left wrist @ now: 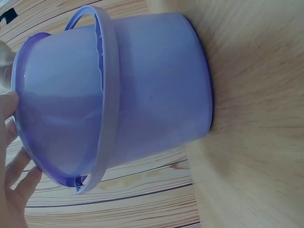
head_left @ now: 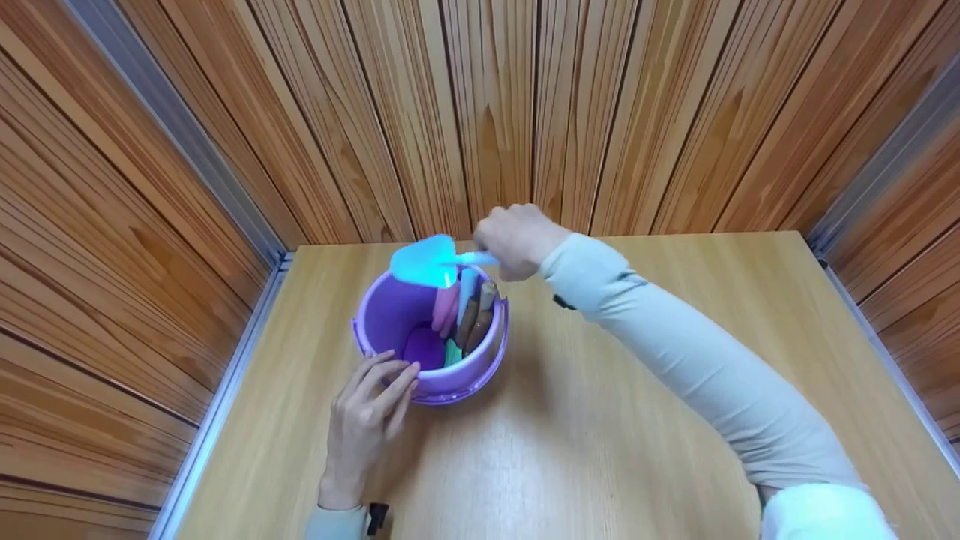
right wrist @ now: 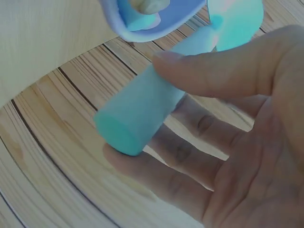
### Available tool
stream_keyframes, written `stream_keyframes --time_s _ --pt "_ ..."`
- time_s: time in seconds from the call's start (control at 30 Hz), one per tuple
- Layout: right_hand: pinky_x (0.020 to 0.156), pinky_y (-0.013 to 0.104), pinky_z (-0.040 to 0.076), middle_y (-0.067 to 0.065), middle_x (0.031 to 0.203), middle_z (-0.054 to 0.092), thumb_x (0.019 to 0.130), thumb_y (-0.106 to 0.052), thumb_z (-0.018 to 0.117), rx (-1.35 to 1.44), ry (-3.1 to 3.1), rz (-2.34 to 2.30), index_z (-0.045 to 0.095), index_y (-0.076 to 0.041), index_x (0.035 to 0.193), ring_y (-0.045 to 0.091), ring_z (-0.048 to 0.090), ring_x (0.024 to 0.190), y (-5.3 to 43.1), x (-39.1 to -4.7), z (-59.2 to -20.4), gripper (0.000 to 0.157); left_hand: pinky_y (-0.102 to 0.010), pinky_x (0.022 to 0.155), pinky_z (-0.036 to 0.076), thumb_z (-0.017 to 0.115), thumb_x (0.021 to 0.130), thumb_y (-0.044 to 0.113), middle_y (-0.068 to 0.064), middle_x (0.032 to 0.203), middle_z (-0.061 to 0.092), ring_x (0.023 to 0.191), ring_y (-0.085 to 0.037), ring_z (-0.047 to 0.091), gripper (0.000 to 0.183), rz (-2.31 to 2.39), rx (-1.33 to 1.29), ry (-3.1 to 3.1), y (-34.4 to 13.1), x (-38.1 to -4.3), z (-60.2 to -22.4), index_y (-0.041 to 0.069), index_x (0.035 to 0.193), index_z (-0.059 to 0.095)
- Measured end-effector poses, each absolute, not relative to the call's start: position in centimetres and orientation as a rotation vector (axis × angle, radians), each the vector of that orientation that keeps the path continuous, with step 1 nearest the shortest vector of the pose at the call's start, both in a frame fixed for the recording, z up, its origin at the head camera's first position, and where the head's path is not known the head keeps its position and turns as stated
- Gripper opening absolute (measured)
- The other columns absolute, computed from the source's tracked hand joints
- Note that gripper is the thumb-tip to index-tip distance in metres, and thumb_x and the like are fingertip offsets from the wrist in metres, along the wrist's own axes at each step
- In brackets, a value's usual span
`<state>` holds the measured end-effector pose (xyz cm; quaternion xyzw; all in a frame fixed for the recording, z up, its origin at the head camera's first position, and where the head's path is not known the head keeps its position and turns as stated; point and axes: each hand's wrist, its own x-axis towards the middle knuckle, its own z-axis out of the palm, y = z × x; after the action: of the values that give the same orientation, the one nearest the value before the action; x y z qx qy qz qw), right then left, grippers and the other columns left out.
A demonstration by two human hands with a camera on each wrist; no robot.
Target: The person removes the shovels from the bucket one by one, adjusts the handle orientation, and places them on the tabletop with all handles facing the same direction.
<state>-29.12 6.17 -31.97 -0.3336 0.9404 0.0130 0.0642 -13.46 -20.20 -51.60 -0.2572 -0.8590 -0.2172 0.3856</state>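
My right hand (head_left: 517,238) holds a light-blue toy shovel (head_left: 424,262) by its thick handle, the thumb on one side and the fingers beneath. The shovel's blade hangs over the far rim of a purple bucket (head_left: 371,315). My left hand (head_left: 367,412) rests its fingertips on the bucket's near left rim, the fingers fairly straight. Inside the bucket, on its right side, stand a pink piece (head_left: 445,306), a light-blue piece (head_left: 466,289), brown pieces (head_left: 480,322) and a green piece (head_left: 452,352), partly hidden by one another.
The bucket stands upright on a wooden table (head_left: 615,435), towards its left back. Its handle (left wrist: 110,95) hangs down along the near side. Wood-grain panels (head_left: 487,112) rise behind the table and at both sides, with metal strips (head_left: 225,405) along the edges.
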Motion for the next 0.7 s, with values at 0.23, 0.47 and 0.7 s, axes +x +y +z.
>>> stream_keyframes --time_s 0.23,0.47,0.7 --pt "0.083 0.042 0.068 0.011 0.110 0.077 0.091 -0.002 0.075 -0.852 2.773 -0.373 0.077 -0.007 0.120 0.028 0.071 0.092 10.3 -29.2 -32.6 0.030 -0.053 0.114 0.055 0.061 0.110 0.029 -0.005 0.121 0.080 0.122 -0.032 0.072 0.030 -0.560 -0.677 -2.138 -20.2 -13.5 -51.9 0.012 0.126 0.080" --pt "0.091 0.048 0.068 0.006 0.109 0.079 0.091 -0.008 0.082 -0.707 2.698 -0.628 0.077 -0.009 0.121 0.027 0.073 0.100 14.0 -28.7 -35.1 0.030 -0.059 0.111 0.056 0.064 0.109 0.028 -0.005 0.117 0.081 0.116 -0.032 0.074 0.028 -0.584 -0.670 -2.094 -20.3 -13.6 -52.3 0.010 0.121 0.082" --pt "0.079 0.039 0.070 0.007 0.109 0.079 0.089 -0.009 0.086 -0.586 2.655 -0.859 0.077 -0.006 0.124 0.025 0.074 0.091 16.5 -28.1 -38.6 0.037 -0.058 0.110 0.057 0.066 0.107 0.028 -0.003 0.115 0.082 0.114 -0.031 0.074 0.026 -0.586 -0.673 -2.070 -20.1 -14.0 -52.4 0.012 0.121 0.082"
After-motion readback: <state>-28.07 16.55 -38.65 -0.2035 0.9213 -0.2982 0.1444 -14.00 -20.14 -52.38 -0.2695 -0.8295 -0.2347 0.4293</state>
